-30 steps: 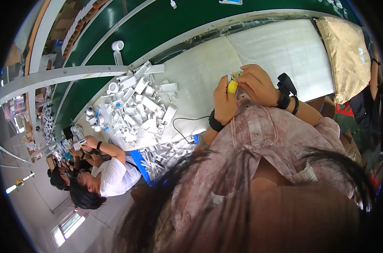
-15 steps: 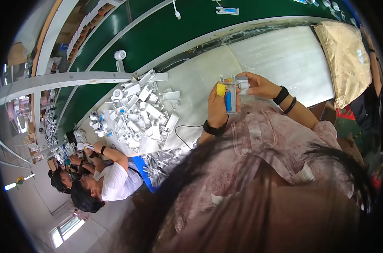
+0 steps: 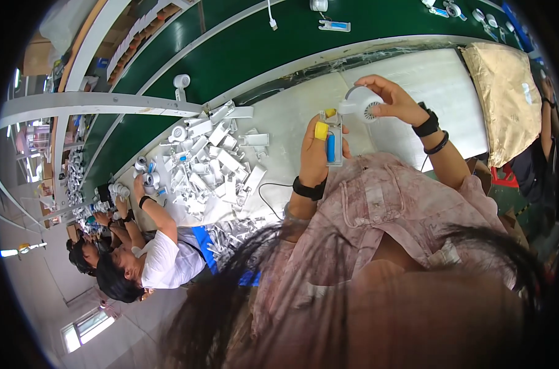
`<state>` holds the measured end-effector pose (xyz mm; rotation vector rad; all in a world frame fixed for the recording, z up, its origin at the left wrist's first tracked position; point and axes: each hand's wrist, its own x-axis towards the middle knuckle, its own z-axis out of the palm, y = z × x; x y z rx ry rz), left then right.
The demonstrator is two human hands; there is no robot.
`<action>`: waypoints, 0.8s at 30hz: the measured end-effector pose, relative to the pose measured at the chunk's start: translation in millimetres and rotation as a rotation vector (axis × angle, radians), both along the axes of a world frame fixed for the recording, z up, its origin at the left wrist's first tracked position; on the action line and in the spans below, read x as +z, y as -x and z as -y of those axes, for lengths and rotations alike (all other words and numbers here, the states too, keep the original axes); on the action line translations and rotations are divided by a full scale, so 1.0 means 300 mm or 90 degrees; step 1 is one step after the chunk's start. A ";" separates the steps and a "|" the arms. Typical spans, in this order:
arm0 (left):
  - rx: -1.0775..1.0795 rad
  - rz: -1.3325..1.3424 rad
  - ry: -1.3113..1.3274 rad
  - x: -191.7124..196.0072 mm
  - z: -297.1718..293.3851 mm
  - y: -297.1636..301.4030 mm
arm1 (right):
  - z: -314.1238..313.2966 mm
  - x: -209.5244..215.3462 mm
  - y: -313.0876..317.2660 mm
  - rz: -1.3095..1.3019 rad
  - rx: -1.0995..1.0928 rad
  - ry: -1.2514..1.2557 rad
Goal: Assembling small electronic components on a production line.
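1. Left hand (image 3: 315, 161) grasping a clear handle casing with blue cell (image 3: 333, 145), upright, above the tabletop (image 3: 408, 74).
2. Right hand (image 3: 395, 101) clenched around a white fan head (image 3: 360, 103), just right of the casing top.
3. Probably the joining step: next, aligning head to casing.
4. Pile of white parts (image 3: 209, 163) lying left.

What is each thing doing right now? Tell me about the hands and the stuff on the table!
left hand: holding the open white handle, blue battery showing
right hand: gripping the round white fan head, lifted off the table
pile of white parts: lying loose on the white table
gold bag: lying flat
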<state>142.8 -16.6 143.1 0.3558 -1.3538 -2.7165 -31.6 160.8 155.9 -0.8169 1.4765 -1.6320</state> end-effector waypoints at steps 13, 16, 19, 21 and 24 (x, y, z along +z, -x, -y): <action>-0.129 0.063 0.130 0.028 -0.005 -0.012 | 0.225 0.147 0.129 -0.197 0.277 -0.087; -0.132 0.081 0.021 0.022 0.001 -0.002 | 0.256 0.119 0.141 -0.165 0.326 -0.101; -0.083 0.069 0.089 0.008 0.005 0.007 | 0.275 0.089 0.159 -0.149 0.339 -0.180; -0.087 0.060 0.115 0.011 0.009 0.016 | 0.280 0.074 0.170 -0.131 0.338 -0.195; -0.101 0.064 0.112 -0.008 0.010 0.013 | 0.306 0.128 0.149 -0.160 0.391 -0.255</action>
